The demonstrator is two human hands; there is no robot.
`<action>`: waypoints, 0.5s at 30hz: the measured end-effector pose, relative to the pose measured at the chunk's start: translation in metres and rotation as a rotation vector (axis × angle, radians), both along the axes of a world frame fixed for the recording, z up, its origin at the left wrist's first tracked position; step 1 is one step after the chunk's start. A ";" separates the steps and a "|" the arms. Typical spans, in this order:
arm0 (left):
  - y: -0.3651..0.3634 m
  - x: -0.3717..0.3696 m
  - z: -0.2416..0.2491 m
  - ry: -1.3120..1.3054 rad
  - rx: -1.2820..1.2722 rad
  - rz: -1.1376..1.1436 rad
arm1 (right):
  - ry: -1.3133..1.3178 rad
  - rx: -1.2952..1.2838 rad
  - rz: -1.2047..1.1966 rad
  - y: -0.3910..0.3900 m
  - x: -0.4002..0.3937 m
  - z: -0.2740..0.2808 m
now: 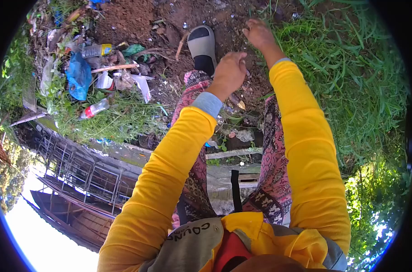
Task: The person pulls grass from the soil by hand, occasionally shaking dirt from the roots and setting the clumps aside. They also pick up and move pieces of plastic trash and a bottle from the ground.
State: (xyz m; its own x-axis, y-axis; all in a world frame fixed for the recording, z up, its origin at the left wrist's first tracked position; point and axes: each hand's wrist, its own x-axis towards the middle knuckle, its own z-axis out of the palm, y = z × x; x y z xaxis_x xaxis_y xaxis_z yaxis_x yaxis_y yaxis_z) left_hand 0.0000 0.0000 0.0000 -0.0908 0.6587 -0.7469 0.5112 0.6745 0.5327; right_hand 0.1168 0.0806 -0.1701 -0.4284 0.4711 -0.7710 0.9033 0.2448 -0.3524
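Observation:
My left hand hangs over the bare brown soil, close to a grey slide sandal worn over a dark sock. Its fingers are loosely bent, the thumb stands apart, and no object shows in it. Farther ahead and to the right, my right hand is over the soil beside the green grass. Its thumb is apart from the fingers, and nothing is visible in its grasp. Yellow sleeves with grey cuffs cover both arms.
Litter lies at the left: a blue plastic bag, a bottle with a yellow label, a bottle with a red label and a stick. Behind are a concrete ledge and a building with metal railings.

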 end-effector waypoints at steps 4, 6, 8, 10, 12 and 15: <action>-0.021 0.009 -0.052 -0.078 -0.012 0.182 | -0.388 -0.097 0.122 0.011 0.022 0.002; -0.025 0.014 -0.056 -0.124 -0.066 0.239 | -0.513 -0.146 0.199 0.010 0.032 0.009; -0.027 0.019 -0.054 -0.152 -0.160 0.242 | -0.571 -0.131 0.180 -0.007 0.056 -0.006; -0.020 0.024 -0.052 -0.203 -0.228 0.299 | -0.581 -0.202 0.061 -0.012 0.070 -0.014; -0.018 0.031 -0.056 -0.236 -0.271 0.368 | -0.566 -0.215 -0.045 -0.015 0.080 -0.019; -0.027 0.049 -0.088 -0.244 -0.302 0.489 | -0.481 -0.119 -0.143 -0.020 0.092 -0.022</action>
State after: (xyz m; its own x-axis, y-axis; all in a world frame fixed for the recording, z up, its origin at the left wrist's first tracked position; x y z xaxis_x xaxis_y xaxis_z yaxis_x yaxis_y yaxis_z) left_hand 0.0495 -0.0267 -0.0884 -0.1314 0.3403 -0.9311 -0.0075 0.9389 0.3442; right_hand 0.2089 0.0604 -0.1918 0.0500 0.3964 -0.9167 0.9916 0.0900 0.0930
